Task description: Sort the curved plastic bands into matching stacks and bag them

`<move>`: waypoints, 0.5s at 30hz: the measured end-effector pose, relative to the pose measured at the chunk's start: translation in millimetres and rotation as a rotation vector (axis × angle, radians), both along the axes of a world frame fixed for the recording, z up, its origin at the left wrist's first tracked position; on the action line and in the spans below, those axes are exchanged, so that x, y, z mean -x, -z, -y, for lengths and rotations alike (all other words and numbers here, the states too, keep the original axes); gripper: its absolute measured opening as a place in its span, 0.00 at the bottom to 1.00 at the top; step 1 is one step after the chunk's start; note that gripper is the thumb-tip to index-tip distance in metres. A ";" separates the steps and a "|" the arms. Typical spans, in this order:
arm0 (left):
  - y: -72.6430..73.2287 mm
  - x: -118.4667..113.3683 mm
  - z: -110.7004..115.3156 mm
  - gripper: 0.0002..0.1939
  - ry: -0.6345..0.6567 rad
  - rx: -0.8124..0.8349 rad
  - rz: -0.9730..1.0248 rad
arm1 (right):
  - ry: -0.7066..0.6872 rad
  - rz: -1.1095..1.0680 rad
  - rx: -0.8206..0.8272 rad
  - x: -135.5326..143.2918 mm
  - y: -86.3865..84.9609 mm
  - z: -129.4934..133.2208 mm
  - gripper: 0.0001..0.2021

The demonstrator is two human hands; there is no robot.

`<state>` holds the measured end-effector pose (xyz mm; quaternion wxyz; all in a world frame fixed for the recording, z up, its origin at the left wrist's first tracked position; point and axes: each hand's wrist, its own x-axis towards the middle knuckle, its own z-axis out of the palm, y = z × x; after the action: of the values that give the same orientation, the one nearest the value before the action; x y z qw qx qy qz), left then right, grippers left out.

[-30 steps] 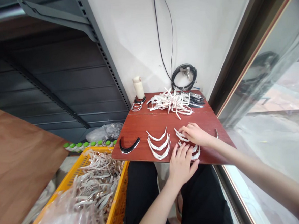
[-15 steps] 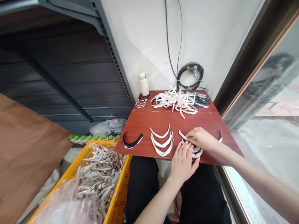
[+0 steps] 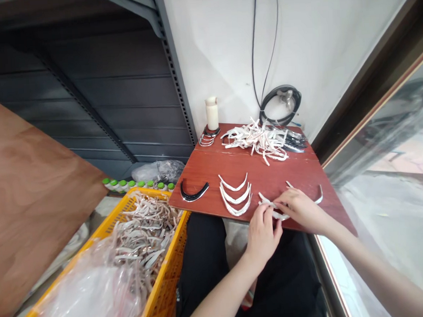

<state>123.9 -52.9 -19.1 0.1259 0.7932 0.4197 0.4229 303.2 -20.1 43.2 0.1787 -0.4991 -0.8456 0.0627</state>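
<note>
Near the front edge of the red-brown table (image 3: pixel 212 163), my left hand (image 3: pixel 263 234) and my right hand (image 3: pixel 304 210) meet over white curved strips (image 3: pixel 280 216). The fingers of both hands are bent onto these strips, which they partly cover. Left of my hands lie three white curved strips (image 3: pixel 235 200), nested one below another. A black curved piece (image 3: pixel 194 193) rests near the table's left edge. Another curved strip (image 3: pixel 320 197) is right of my right hand. At the back are a tangled pile of white strips (image 3: pixel 256 139) and dark strips (image 3: pixel 294 141).
A white cylinder (image 3: pixel 212 114) stands at the table's back left, beside thin curved rings. Coiled black cable (image 3: pixel 280 105) leans on the wall. On the left, a yellow crate (image 3: pixel 167 261) holds many strips and clear plastic. Green-capped bottles (image 3: pixel 123 185) stand behind it.
The view has shifted, so the table sits slightly to the right and higher. My right hand has moved a little down toward the near strips, uncovering a strip end behind it.
</note>
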 end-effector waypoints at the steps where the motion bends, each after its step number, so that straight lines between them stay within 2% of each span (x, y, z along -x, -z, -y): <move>1: -0.5 -0.3 -0.3 0.21 -0.003 0.014 -0.009 | 0.007 0.001 -0.003 1.2 3.0 5.5 0.13; 7: -5.3 -3.8 -4.8 0.22 0.040 0.053 -0.102 | 0.048 0.019 -0.125 10.0 24.9 33.0 0.10; 11: -19.0 -2.3 0.2 0.22 0.052 0.067 -0.122 | 0.082 0.006 -0.277 2.9 48.5 38.9 0.12; 13: -25.9 9.8 8.8 0.23 0.115 0.032 -0.147 | 0.074 0.003 -0.323 -3.8 59.8 37.5 0.12; 15: -26.4 34.1 22.6 0.22 0.236 -0.051 -0.179 | 0.063 0.007 -0.352 -8.7 67.8 34.5 0.13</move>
<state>89.8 -75.5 7.2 0.1167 0.8746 0.3220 0.3432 312.0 -54.6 -24.7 0.2622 -0.4864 -0.8282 -0.0939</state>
